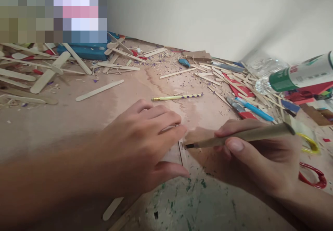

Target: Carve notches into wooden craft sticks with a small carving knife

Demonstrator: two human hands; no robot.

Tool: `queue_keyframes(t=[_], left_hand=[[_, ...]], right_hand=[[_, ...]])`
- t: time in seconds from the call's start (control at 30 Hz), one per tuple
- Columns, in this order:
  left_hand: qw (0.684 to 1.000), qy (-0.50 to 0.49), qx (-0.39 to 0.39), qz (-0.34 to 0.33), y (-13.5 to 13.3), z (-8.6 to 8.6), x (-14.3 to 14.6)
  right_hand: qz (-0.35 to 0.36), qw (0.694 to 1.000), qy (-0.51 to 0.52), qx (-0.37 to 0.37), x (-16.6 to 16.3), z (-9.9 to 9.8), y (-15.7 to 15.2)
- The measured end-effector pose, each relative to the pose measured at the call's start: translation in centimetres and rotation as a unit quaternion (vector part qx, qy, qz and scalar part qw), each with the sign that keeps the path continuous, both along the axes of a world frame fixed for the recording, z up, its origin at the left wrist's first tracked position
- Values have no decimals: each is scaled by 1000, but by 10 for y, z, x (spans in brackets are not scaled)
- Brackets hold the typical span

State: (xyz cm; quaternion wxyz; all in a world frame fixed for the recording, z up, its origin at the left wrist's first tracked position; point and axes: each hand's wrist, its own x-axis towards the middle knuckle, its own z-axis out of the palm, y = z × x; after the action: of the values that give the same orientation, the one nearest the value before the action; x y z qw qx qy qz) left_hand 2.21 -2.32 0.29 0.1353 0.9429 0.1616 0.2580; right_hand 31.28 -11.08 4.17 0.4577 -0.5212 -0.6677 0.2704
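Observation:
My left hand (153, 137) lies over a thin wooden strip (181, 147) on the table, its index finger and thumb holding it down at either end. A small slot-like mark shows on the strip between them; the rest is hidden under the hand. My right hand (260, 154) is closed around a craft knife (244, 133) with a tan handle. The knife's short dark blade points left, its tip beside the strip. A pale yellow pencil (178, 97) with dark spots lies beyond my left fingers.
Wooden craft sticks (100, 90) and shavings litter the table's back and left. A blue pen-like tool (255, 109) lies to the right, near a tipped plastic bottle (301, 71). Red-handled (313, 175) and yellow-handled (309, 143) loops show beside my right hand. A white wall (195, 15) rises behind.

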Motion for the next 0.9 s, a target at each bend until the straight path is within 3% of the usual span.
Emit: queue_keyframes(t=[0.2, 0.9], left_hand=[[998, 30, 49, 10, -5, 2, -1], [997, 47, 60, 28, -3, 1, 5]], right_hand=[[-13, 1000, 1, 1, -4, 1, 4], [-53, 998, -43, -5, -12, 3, -2]])
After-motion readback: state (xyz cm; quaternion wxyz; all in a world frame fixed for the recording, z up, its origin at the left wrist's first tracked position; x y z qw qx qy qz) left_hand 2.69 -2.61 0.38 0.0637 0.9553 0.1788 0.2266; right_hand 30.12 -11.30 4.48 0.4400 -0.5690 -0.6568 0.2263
